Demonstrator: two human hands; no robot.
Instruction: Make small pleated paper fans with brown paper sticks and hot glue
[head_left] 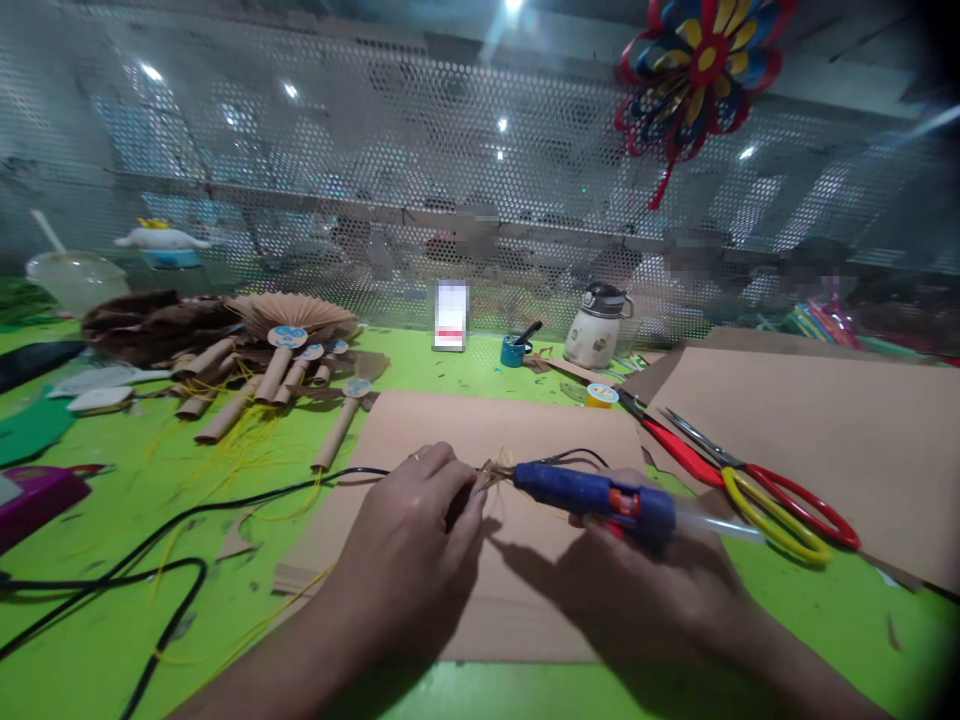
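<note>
A grey screen full of holes [420, 130] closed off the far side, and the green worktop [487, 692] ran up to it, showing as a narrow strip between the near edge of the middle sheet and the bottom of the view. A wide brown paper [847, 430] took up the right of the worktop, and the brown middle sheet [517, 422] lay under both hands, its left edge slanting toward the person. To the left, a paper fan [292, 312] and several paper tubes [227, 412] were bunched together, crowding that side; green surface showed between the tubes and the phone [451, 318]. The left hand [420, 515] was over the left half of the middle sheet, its thumb and fingers pinching; the right hand [645, 575] hung over the right half, its fingers curled around the blue glue gun [589, 493]. The gun's clear rear stick pointed toward the scissors [780, 512], appearing close to their yellow handle, which left little sideways room in this view. A black cord [247, 498] passed behind the left hand. The small brown piece [489, 474], above the middle sheet, was in the left fingers, right at the gun's tip; whether they touched could not be told.
</note>
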